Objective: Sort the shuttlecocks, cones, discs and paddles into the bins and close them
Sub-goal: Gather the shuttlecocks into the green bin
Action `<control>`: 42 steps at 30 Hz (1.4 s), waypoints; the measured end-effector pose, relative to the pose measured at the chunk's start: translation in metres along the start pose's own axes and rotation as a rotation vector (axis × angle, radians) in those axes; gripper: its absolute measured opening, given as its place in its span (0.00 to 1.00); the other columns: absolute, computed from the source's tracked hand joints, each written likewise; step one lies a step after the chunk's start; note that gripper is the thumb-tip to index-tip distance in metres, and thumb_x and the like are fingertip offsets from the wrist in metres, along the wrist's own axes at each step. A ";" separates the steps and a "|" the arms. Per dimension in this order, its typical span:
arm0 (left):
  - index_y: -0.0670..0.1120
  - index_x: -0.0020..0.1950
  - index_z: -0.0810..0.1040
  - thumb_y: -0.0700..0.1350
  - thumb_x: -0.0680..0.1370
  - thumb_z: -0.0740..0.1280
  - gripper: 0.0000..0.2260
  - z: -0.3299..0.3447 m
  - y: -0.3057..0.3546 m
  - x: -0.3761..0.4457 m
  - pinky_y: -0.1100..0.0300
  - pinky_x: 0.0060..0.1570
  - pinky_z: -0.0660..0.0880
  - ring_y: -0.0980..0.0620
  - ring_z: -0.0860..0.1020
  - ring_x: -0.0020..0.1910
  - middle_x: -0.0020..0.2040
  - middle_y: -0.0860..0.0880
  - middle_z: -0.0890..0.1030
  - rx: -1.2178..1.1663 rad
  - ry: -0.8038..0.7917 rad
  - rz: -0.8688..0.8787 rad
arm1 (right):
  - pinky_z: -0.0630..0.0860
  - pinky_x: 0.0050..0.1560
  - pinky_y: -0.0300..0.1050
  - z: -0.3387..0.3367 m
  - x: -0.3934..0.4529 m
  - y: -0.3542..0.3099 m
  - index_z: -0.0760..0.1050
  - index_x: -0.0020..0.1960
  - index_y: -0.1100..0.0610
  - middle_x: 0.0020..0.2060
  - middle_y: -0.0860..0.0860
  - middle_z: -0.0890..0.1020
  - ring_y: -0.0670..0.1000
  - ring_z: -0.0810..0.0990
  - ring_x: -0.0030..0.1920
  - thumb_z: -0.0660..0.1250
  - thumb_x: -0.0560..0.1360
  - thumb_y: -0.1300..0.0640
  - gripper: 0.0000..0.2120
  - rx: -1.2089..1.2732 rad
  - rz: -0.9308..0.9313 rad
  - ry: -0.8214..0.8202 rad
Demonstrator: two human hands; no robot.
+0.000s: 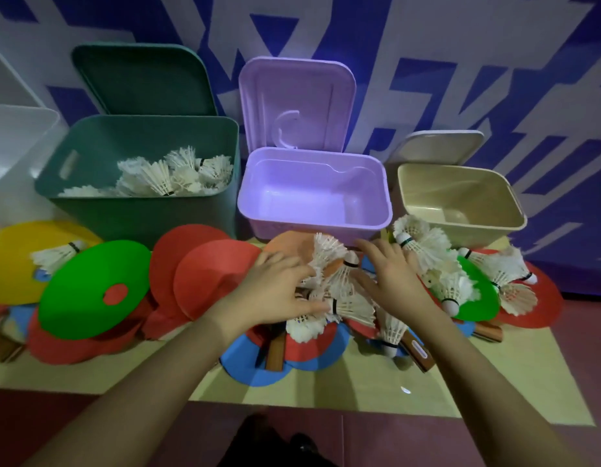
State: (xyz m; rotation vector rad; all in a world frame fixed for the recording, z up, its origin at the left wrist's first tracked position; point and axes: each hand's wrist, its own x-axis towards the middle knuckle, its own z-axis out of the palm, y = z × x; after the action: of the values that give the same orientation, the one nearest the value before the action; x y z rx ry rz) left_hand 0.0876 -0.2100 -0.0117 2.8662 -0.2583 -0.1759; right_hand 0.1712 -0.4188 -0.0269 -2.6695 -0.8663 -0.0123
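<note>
While left hand (275,291) grips them, shuttlecocks (339,298) between both hands' fingers (376,254).

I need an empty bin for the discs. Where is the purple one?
In the head view the purple bin stands centre, lid up against the wall, between the green bin of shuttlecocks and the beige bin.

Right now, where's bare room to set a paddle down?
Bare tan mat lies nearest you, below the blue flat disc. The open purple plastic bin and beige plastic bin are empty. The row of discs, paddles and white feather shuttlecocks before the bins is crowded.
</note>
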 end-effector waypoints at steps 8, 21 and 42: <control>0.48 0.49 0.82 0.51 0.76 0.66 0.09 0.024 -0.002 -0.005 0.58 0.52 0.58 0.48 0.75 0.54 0.48 0.51 0.79 -0.028 0.242 -0.048 | 0.51 0.47 0.44 0.009 0.015 -0.007 0.74 0.61 0.54 0.52 0.51 0.76 0.55 0.75 0.54 0.66 0.75 0.56 0.15 0.095 0.040 0.062; 0.45 0.39 0.81 0.49 0.74 0.62 0.11 -0.051 -0.060 0.012 0.57 0.42 0.66 0.45 0.78 0.39 0.38 0.49 0.80 0.055 0.718 -0.199 | 0.54 0.43 0.45 -0.016 0.069 -0.053 0.75 0.50 0.55 0.48 0.49 0.78 0.53 0.77 0.49 0.67 0.73 0.58 0.06 0.276 -0.144 0.415; 0.44 0.50 0.83 0.43 0.77 0.64 0.09 -0.101 -0.248 0.006 0.53 0.48 0.69 0.44 0.78 0.47 0.47 0.45 0.81 0.210 0.465 -0.342 | 0.60 0.47 0.43 0.015 0.226 -0.212 0.75 0.49 0.59 0.47 0.52 0.76 0.47 0.71 0.50 0.69 0.72 0.62 0.06 0.440 -0.283 0.551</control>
State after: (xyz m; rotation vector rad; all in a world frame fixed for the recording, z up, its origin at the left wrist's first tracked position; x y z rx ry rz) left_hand 0.1479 0.0497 0.0188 3.0253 0.3222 0.4792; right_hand 0.2324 -0.1245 0.0491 -1.9694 -0.9158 -0.5323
